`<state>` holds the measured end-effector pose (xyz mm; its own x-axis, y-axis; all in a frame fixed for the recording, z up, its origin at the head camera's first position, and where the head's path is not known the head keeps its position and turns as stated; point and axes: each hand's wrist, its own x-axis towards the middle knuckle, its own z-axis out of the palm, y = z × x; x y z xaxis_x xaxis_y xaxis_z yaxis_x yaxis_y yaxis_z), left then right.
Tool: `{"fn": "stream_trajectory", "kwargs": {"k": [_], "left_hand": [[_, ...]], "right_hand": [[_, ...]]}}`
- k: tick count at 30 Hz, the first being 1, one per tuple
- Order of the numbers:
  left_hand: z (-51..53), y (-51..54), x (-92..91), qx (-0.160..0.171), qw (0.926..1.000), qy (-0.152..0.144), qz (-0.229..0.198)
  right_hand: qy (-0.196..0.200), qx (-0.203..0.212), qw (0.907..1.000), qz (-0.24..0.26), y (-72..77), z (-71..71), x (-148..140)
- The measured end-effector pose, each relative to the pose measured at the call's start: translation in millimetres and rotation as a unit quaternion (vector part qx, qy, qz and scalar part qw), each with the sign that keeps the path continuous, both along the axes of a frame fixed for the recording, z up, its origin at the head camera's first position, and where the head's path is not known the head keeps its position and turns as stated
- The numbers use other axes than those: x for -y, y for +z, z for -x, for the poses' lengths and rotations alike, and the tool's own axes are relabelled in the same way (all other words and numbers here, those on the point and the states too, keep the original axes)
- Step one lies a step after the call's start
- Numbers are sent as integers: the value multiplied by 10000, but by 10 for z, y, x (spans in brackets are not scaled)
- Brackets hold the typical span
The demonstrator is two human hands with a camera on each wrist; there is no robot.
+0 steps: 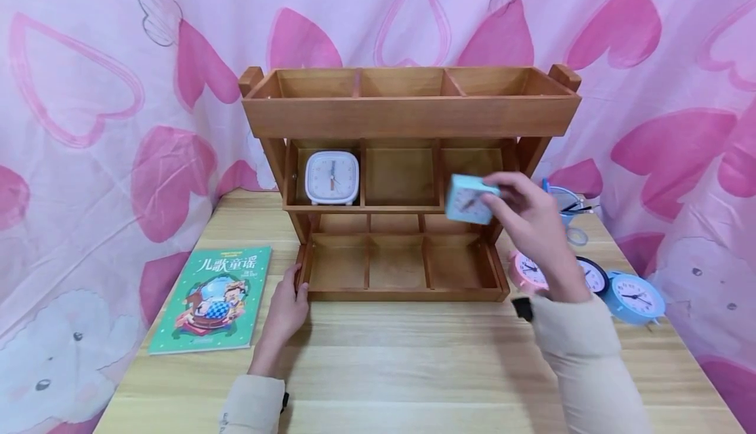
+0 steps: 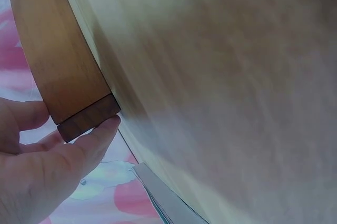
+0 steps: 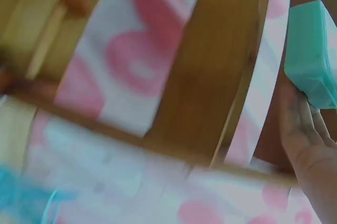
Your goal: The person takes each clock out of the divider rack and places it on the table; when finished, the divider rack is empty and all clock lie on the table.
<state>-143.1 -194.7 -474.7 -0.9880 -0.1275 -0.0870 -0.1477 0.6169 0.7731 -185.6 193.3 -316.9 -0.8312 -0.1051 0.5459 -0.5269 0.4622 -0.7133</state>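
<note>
A small mint-green square alarm clock is pinched by my right hand in front of the right part of the shelf's middle tier. The right wrist view shows the clock's plain green side at the fingertips. My left hand grips the lower left front corner of the brown wooden shelf; in the left wrist view, thumb and fingers lie on either side of that wooden end. A white square alarm clock stands upright in the middle tier's left compartment.
To the right of the shelf stand a pink alarm clock, a black round clock and a blue alarm clock. Behind them are a pen holder and a tape roll. A green children's book lies at the left.
</note>
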Motion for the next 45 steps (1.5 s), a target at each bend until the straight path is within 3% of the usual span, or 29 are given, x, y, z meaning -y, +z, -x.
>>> {"fn": "stream_trajectory", "kwargs": {"k": [6, 9, 12, 15, 18, 22, 26, 33, 37, 41, 45], "left_hand": [[-12, 9, 5, -31, 10000, -8, 42], [-18, 17, 12, 64, 10000, -2, 39], [-19, 25, 26, 81, 9999, -8, 64], [-16, 31, 40, 67, 9999, -12, 88], [-13, 26, 46, 10, 10000, -10, 87], [-14, 16, 38, -3, 10000, -15, 49], [-11, 11, 22, 42, 10000, -48, 5], [9, 8, 3, 81, 10000, -58, -12], [13, 3, -4, 154, 9999, -70, -38], [13, 10, -1, 191, 9998, -24, -21], [9, 11, 8, 255, 9996, -12, -87]], "right_hand": [[-656, 719, 9923, -772, -478, -392, -671], [-888, 1241, 9788, -1362, -762, -530, -980], [-1007, 1868, 9589, -1881, -1017, -621, -1209], [-825, 2441, 9431, -2102, -1227, -642, -1355], [-555, 3044, 9297, -1997, -1375, -624, -1433], [-360, 3678, 9109, -1836, -1475, -606, -1497], [-336, 3886, 9009, -1905, -1524, -590, -1557], [-456, 3808, 8965, -2219, -1571, -567, -1590], [-643, 3449, 9016, -2531, -1449, -569, -1502], [-811, 2718, 9186, -2752, -1047, -538, -1173], [-549, 1637, 9569, -2335, -607, -437, -622]]}}
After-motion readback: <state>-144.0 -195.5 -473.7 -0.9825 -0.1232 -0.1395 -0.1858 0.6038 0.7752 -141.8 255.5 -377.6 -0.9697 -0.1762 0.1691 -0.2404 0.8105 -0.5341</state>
